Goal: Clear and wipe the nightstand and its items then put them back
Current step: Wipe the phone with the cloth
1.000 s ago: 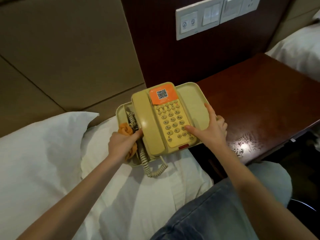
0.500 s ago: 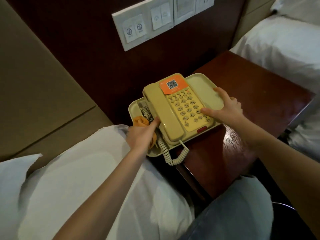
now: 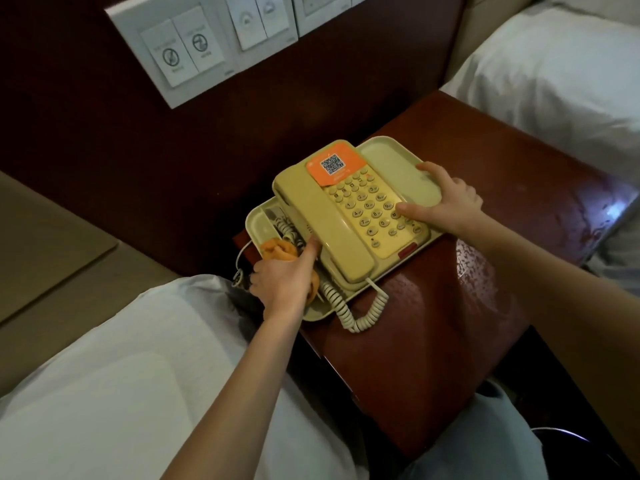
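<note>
A cream telephone [image 3: 346, 216] with an orange QR sticker lies on a cream tray [image 3: 388, 150], which sits on the left part of the dark red nightstand [image 3: 433, 358]. My left hand [image 3: 284, 282] grips a bunched orange cloth [image 3: 277, 249] at the tray's left end, its thumb against the phone's side. At the tray's right edge my right hand [image 3: 446, 202] curls its fingers over the rim, thumb on the keypad. The coiled cord [image 3: 363, 313] hangs over the tray's front onto the nightstand.
A white switch panel [image 3: 214, 46] is on the dark wall behind. White bedding [image 3: 104, 393] lies at the lower left and another bed [image 3: 554, 71] at the upper right. Wet streaks [image 3: 485, 265] shine on the nightstand's right part. My knee in jeans [image 3: 485, 445] is below.
Both hands have carried the tray and phone from over the left bed, rightward and away, onto the nightstand. The grips look unchanged.
</note>
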